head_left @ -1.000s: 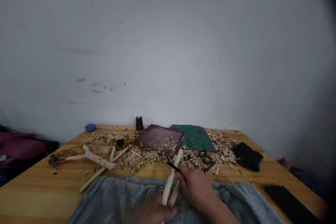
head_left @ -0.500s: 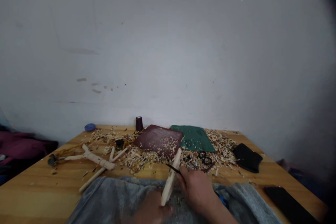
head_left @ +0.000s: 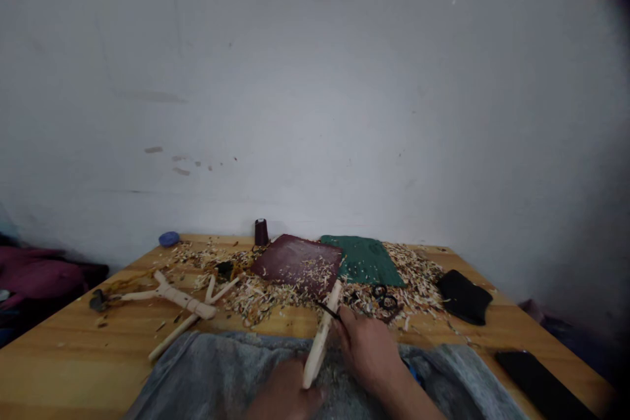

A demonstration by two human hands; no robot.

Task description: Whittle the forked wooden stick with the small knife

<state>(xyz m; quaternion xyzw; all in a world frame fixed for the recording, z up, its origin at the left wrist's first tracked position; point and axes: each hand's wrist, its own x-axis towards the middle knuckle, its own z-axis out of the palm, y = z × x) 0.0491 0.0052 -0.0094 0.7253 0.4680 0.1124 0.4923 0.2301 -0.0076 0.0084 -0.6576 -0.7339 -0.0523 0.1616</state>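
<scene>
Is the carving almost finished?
Partly. Done: plenty of wood shavings are cut, and a carved wooden piece lies finished-looking. In hand: the left hand holds a pale stick while the right hand brings a small dark blade to it. Left: another pale stick lies nearby.

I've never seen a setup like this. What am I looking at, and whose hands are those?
There's no machine here. These are a person's own bare hands, filmed by a camera worn on the head and looking forward and down. The left hand grips a pale wooden stick, and the right hand holds a thin black tool at its edge. Below them lies a grey cloth. The wooden table holds shavings, a maroon pad, a green mat and scissors.
</scene>
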